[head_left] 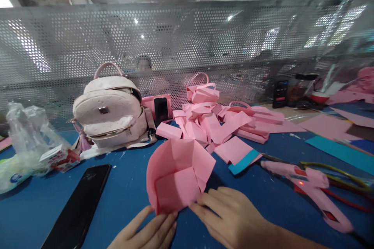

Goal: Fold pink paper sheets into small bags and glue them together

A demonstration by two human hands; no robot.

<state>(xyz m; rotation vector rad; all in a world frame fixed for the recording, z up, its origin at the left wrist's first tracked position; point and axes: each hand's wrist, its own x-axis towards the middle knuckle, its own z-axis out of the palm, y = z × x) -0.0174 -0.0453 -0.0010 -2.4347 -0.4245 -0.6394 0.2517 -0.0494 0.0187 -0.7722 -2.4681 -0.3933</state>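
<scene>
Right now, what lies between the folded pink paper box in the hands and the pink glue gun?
In the head view, only bare blue table separates the pink paper box from the glue gun.

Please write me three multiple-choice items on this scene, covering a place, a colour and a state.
1. Where does the glue gun lie?
A. right of the folded pink paper
B. on the backpack
C. under the plastic bag

2. What colour is the table?
A. white
B. blue
C. green

3. How is the folded pink paper held?
A. lying untouched
B. by one hand only
C. by the left hand and right hand at its lower edge

Answers: 1 A, it lies on the table to the right. 2 B, bare blue surface shows. 3 C, fingertips of both hands meet the paper.
</scene>
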